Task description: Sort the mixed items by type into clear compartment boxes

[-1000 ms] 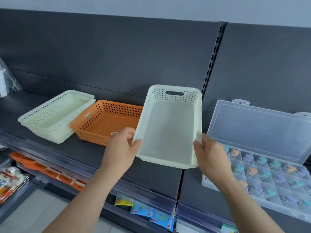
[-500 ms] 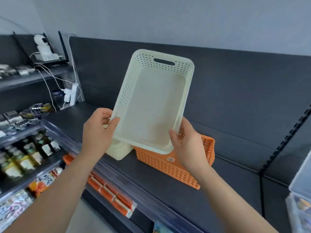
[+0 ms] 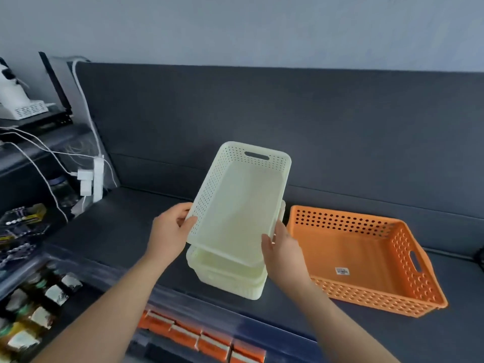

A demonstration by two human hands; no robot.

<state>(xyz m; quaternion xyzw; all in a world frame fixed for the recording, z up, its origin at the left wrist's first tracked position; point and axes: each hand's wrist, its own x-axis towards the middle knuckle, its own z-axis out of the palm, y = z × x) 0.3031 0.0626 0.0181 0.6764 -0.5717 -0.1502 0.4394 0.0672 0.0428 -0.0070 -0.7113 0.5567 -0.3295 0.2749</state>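
- Grey wall fills the top. Below it a dark back panel runs across, its right end cut off by the frame edge.
- Dark shelf spans the view under the panel. Both forearms hide parts of its front edge.
- Orange basket lies on the shelf at right, perforated. It holds only a small sticker on its floor, the print too small to read.
- Pale basket is held in the air at centre, tilted, far handle end raised and open side toward the camera. Its bare floor shows.
- Stack of similar pale baskets sits on the shelf right under it, just left of the orange basket. The held basket hides most of the stack, so the count is hard to make out. I cannot tell whether the two touch.
- Left hand grips the pale basket's left rim near the low corner. The thumb lies over the rim and the fingers curl behind the wall, out of sight.
- Right hand grips the low right corner, thumb on the rim, fingers mostly hidden behind the wall.
- Jars with foil tops fill the lower shelves at left, blurred.
- Orange packs line the tier below the shelf front, cut off at the bottom.
- Power strip hangs at the panel's left end, with white cables trailing left.
- White device at top left is cut off by the frame edge.
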